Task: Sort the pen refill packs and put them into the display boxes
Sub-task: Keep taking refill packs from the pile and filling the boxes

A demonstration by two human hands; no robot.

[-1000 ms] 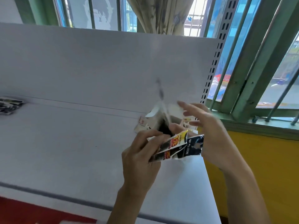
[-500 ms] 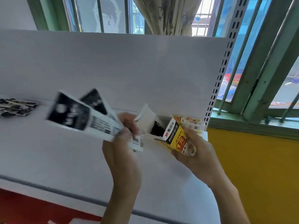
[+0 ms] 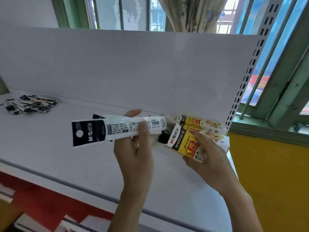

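My left hand [image 3: 133, 148] pinches a couple of long black-and-white refill packs [image 3: 107, 129], held level above the white shelf [image 3: 50, 148] with their black header ends to the left. My right hand [image 3: 209, 158] grips a yellow-and-black refill pack [image 3: 185, 143] just in front of the display box. That white display box [image 3: 224, 141] sits at the shelf's far right corner against the back panel, with yellow packs [image 3: 200, 124] lying in it. Something black [image 3: 163, 138] shows between the two hands.
A loose heap of black-and-white refill packs [image 3: 30, 104] lies at the far left of the shelf. The white back panel [image 3: 133, 67] rises behind, with a perforated upright [image 3: 247, 77] at the right. The shelf's right edge drops off beside a yellow wall [image 3: 270, 173].
My hands have split the bundle: the left one swung the black-and-white packs out to the left, the right one kept the yellow pack by the display box. The view shifted left and down.
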